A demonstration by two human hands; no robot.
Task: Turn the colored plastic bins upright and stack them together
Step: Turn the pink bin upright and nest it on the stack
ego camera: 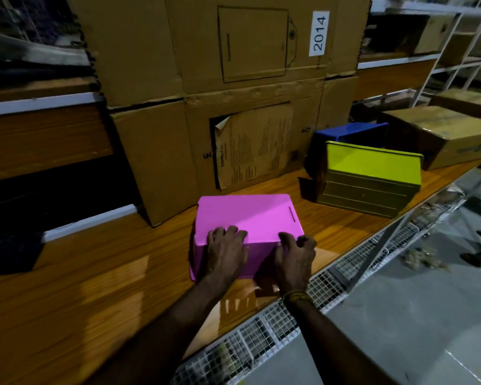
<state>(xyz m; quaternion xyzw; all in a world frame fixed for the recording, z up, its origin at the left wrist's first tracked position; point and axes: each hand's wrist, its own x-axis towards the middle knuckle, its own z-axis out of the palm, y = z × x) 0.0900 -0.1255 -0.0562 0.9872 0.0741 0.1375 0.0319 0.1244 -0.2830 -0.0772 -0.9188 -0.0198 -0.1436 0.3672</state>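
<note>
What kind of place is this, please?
Probably a storeroom or warehouse: big cardboard boxes, one labelled 2014, stand on a long wooden shelf, with white metal racking beside it.

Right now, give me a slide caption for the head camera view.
Both hands, left hand and right hand, grip the near edge of an overturned pink bin on a wooden shelf.

- Left hand (226, 252) lies palm down, fingers (228, 232) spread and bent over an edge, forearm reaching forward from the lower middle.
- Right hand (296, 258) sits just beside it, fingers curled at a corner, thumb toward the left hand.
- A banded bracelet (297, 297) circles the right wrist.
- Both arms are bare.
</note>
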